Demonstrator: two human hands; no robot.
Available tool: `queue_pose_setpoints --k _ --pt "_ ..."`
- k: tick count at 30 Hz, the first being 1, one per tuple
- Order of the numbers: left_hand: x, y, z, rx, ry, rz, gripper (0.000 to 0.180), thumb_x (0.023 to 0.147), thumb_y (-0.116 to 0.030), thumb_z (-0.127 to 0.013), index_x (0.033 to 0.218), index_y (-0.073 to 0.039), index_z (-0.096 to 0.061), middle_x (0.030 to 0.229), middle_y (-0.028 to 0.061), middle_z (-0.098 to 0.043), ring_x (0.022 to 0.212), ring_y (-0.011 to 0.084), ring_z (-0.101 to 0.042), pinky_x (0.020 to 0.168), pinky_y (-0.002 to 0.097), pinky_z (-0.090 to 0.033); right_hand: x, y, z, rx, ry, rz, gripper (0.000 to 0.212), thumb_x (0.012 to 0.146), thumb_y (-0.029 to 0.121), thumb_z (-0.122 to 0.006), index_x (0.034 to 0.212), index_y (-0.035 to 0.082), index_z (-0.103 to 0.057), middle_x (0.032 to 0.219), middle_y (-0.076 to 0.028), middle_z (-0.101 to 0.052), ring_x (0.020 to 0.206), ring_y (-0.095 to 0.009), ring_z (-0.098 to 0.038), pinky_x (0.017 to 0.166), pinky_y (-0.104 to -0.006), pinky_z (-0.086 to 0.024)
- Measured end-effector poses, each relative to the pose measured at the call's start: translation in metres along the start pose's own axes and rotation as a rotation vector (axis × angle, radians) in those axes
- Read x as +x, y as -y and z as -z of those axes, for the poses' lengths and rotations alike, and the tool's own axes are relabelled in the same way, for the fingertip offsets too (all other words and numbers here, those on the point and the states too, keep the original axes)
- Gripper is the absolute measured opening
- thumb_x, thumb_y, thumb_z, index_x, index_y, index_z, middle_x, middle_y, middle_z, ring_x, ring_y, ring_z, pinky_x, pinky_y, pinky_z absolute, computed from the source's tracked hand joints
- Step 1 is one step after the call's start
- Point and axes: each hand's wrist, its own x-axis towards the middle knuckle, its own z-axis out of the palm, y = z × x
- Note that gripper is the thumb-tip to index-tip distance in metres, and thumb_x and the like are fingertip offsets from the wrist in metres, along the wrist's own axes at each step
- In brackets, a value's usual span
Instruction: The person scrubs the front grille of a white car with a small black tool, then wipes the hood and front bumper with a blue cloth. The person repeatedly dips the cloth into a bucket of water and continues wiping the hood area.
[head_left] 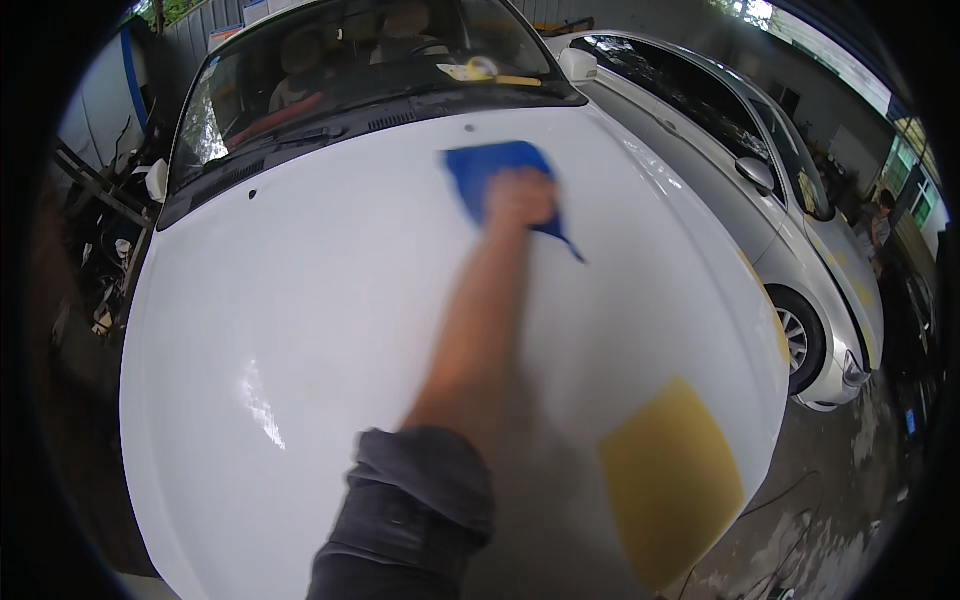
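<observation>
My left hand (521, 198) is closed on a blue cloth (490, 165) and presses it on the white car hood (330, 300). The cloth lies bunched under the fingers, with one flap spread to the left and a thin corner trailing to the lower right. My arm reaches up from the lower edge, its dark grey sleeve (405, 510) rolled to around the elbow. Hand and forearm are slightly blurred. A yellow four-sided patch (675, 480) covers part of the hood nearer to me on the right. My right hand is out of view.
Beyond the hood rises the windshield (350, 75), with a tape roll (482, 68) visible behind the glass. A silver car (700, 130) stands close along the right side. Farther right is another person (877, 225). Metal bars and clutter (105, 185) stand at the left.
</observation>
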Motion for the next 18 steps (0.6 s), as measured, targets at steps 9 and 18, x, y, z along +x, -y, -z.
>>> queue_pose_setpoints --k 9,18 --pt "-0.103 -0.32 -0.077 -0.639 0.402 -0.5 0.054 0.099 -0.05 -0.047 0.111 -0.005 -0.075 0.123 0.0172 -0.07 0.115 0.039 -0.065 0.104 0.0453 -0.048 -0.025 0.027 -0.035 0.051 -0.188 0.037 0.057 0.101 0.042 -0.063 0.144 0.008 -0.046 0.122 -0.006 -0.061 0.096 -0.018 -0.065 0.085 -0.0376 -0.057" --pt "-0.162 -0.198 -0.062 -0.23 -0.212 -0.137 0.044 0.097 -0.047 -0.057 0.12 -0.012 -0.069 0.137 0.0116 -0.054 0.122 0.0281 -0.051 0.109 0.0497 -0.038 -0.005 0.014 -0.026 0.031 -0.162 0.14 0.034 0.105 0.041 -0.056 0.106 0.007 -0.06 0.077 -0.008 -0.066 0.07 -0.025 -0.07 0.069 -0.0456 -0.062"
